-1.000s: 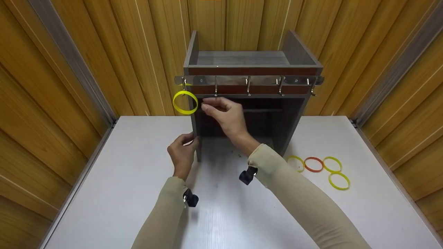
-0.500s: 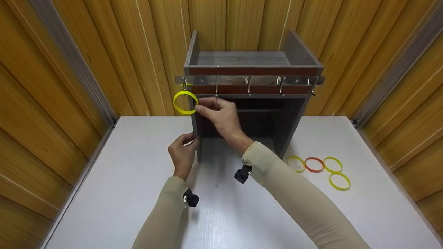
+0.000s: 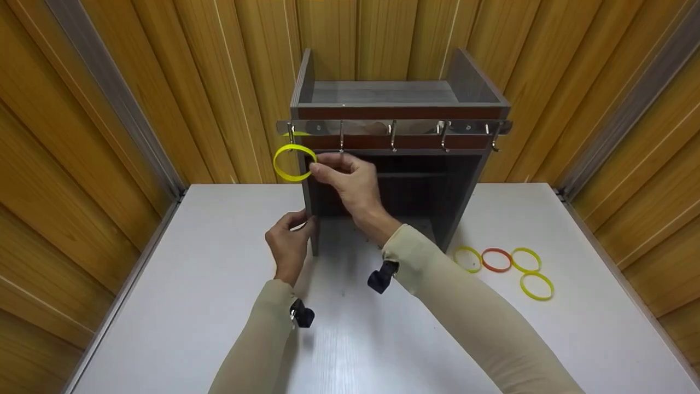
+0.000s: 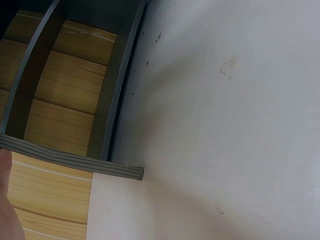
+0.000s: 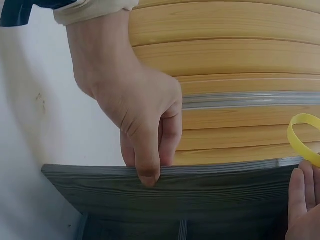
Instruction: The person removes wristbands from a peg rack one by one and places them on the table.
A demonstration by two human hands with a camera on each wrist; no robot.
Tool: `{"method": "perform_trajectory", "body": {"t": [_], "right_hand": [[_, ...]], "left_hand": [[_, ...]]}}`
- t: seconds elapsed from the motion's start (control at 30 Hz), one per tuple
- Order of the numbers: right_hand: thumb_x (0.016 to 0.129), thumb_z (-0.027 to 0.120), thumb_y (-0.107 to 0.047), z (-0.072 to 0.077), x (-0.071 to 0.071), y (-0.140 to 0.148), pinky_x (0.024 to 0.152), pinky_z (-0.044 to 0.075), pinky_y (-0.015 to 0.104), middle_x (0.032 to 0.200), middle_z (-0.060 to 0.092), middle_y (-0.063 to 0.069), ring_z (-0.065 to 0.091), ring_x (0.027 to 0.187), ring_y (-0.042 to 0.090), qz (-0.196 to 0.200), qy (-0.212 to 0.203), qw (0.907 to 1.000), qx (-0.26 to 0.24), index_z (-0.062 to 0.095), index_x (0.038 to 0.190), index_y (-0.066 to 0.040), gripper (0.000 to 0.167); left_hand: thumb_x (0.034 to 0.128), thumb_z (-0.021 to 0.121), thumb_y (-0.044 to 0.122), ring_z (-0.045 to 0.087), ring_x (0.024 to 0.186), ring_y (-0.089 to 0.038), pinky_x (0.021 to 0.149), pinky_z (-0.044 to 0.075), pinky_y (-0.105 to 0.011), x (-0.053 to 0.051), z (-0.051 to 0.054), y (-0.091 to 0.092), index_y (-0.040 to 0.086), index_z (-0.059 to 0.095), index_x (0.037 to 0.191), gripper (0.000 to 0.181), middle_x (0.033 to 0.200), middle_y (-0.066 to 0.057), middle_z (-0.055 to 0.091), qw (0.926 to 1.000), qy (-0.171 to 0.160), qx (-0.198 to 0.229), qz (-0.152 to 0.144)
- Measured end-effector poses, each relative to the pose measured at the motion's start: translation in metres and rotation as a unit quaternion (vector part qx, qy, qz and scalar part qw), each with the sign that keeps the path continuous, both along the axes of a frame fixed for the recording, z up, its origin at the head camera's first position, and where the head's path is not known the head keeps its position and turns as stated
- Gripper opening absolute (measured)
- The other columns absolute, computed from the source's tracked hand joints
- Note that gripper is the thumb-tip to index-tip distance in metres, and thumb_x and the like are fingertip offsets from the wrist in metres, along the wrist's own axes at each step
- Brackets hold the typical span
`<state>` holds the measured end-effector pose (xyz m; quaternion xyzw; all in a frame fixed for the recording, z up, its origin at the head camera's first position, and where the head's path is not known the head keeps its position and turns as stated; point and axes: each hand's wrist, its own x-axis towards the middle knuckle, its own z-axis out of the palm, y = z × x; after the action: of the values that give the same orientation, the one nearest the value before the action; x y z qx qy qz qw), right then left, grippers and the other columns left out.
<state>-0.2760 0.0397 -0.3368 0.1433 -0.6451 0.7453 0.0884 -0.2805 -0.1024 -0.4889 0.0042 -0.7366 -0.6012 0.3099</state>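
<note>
My right hand (image 3: 355,183) pinches the right edge of a yellow ring (image 3: 281,174) between thumb and fingers. The ring hangs at the leftmost hook (image 3: 290,131) of a metal hook rail (image 3: 372,128). A yellow arc shows higher up behind that hook; whether it is a second ring or a reflection I cannot tell. Lower down, my left hand (image 3: 288,243) grips the front edge of the grey cabinet's left side panel (image 3: 309,202). In the right wrist view, the left thumb (image 5: 148,170) lies on one face of the panel (image 5: 220,185), with the fingers behind it.
On the white table (image 3: 180,306), right of the cabinet, lie a red ring (image 3: 496,270) and several yellow rings (image 3: 536,299). The rail's other hooks (image 3: 394,137) stick out across the cabinet front. Wood-patterned walls (image 3: 65,142) enclose the table at the back and sides.
My right hand has moved left to the hanging yellow ring and taken its right edge; the ring has shifted slightly right. The left hand stays on the panel.
</note>
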Motion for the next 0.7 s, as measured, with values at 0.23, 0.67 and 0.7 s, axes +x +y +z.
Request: {"method": "perform_trajectory", "body": {"t": [0.23, 0.67, 0.7], "right_hand": [[0.091, 0.086, -0.007, 0.003, 0.004, -0.003, 0.091, 0.062, 0.039, 0.104, 0.078, 0.015, 0.077, 0.094, 0.026, 0.005, 0.003, 0.9992, -0.039, 0.077, 0.112, 0.001, 0.024], [0.092, 0.085, -0.006, 0.004, 0.017, 0.006, 0.097, 0.060, 0.042, 0.108, 0.077, 0.019, 0.077, 0.099, 0.033, 0.014, 0.008, 0.9961, -0.087, 0.076, 0.113, 0.001, 0.023], [0.092, 0.085, -0.006, 0.004, 0.018, 0.008, 0.097, 0.060, 0.042, 0.108, 0.077, 0.019, 0.077, 0.099, 0.033, 0.014, 0.010, 0.9959, -0.088, 0.076, 0.112, 0.001, 0.023]], "left_hand": [[0.0850, 0.086, -0.003, 0.077, 0.092, -0.020, 0.076, 0.063, -0.026, -0.001, 0.000, 0.000, 0.002, 0.082, 0.102, 0.018, 0.097, -0.006, 0.080, 1.0000, 0.000, 0.008, 0.001], [0.0862, 0.087, 0.001, 0.077, 0.095, -0.020, 0.075, 0.062, -0.025, 0.001, -0.001, -0.001, 0.005, 0.082, 0.104, 0.019, 0.099, -0.004, 0.080, 0.9999, -0.013, 0.006, -0.001], [0.0864, 0.087, 0.001, 0.077, 0.095, -0.020, 0.075, 0.062, -0.025, 0.001, 0.000, 0.000, 0.005, 0.082, 0.104, 0.018, 0.099, -0.004, 0.080, 0.9999, -0.014, 0.008, -0.003]]}}
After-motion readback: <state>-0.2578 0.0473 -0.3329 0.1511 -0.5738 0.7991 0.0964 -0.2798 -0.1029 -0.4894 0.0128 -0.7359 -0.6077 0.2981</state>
